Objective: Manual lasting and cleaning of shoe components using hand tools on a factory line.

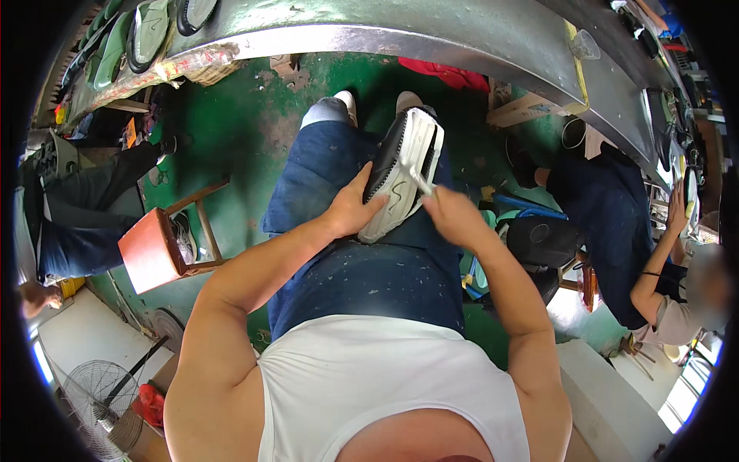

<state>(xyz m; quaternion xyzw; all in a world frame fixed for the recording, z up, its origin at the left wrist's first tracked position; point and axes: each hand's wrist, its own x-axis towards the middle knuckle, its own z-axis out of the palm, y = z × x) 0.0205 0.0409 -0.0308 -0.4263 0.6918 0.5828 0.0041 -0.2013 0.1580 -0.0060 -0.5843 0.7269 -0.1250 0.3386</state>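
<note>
The floor [231, 142] is green; over the lap [319, 165], black, white-soled shoe [396, 177]; left hand [352, 206] spread on it, right hand [453, 215] pinching tool [419, 180]

A green floor [231, 115] is spreading across the middle, showing worn, discoloured patches. A long metal-topped bench [431, 23] is curving along the far side and running toward the right, its surface catching light. On the left, a stool [150, 254] with a reddish seat is standing on the floor. A wire-caged fan [100, 400] is sitting near left. Bright daylight is filling a window [679, 404] at near right.
</note>
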